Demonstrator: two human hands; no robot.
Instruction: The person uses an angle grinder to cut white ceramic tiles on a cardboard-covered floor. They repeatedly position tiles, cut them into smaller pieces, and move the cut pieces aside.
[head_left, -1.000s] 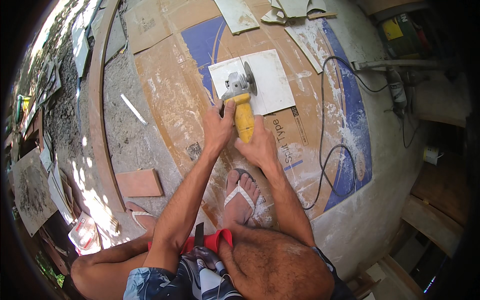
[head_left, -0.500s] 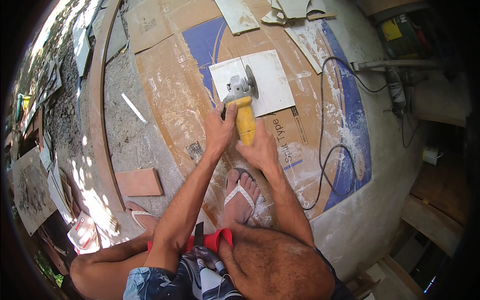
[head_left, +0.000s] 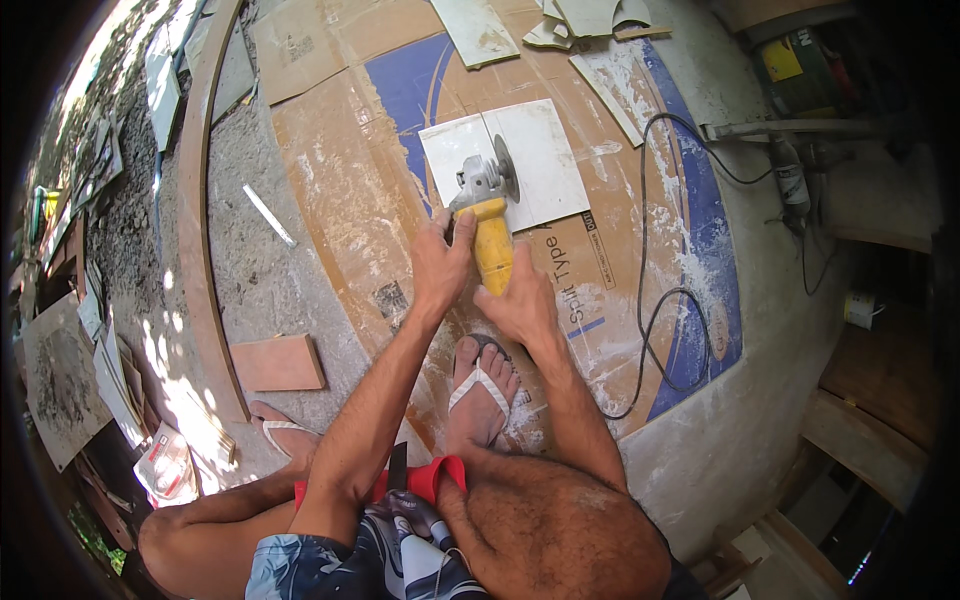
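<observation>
A yellow angle grinder (head_left: 491, 240) with a grey metal head lies between my two hands. My left hand (head_left: 441, 265) is closed around its front part, the thumb resting on the yellow body just behind the head. Farther back, my right hand (head_left: 522, 297) grips the rear of the body. The grinder's disc (head_left: 505, 166) stands on edge over a white tile (head_left: 548, 175), and a thin dark line runs from the tile's far edge toward it. Whether the disc touches the tile I cannot tell. Under the tile is a flattened cardboard sheet (head_left: 340, 215).
A black power cord (head_left: 643, 230) loops across the cardboard on the right. Tile pieces (head_left: 475, 32) lie at the far side, with a narrow strip (head_left: 607, 98) near them. At left are a long wooden beam (head_left: 200, 200) and a reddish block (head_left: 278, 364). My sandalled foot (head_left: 481, 390) is close behind the grinder.
The grinder and both hands have shifted very slightly to the right and nearer to me. The tile stays in place.
</observation>
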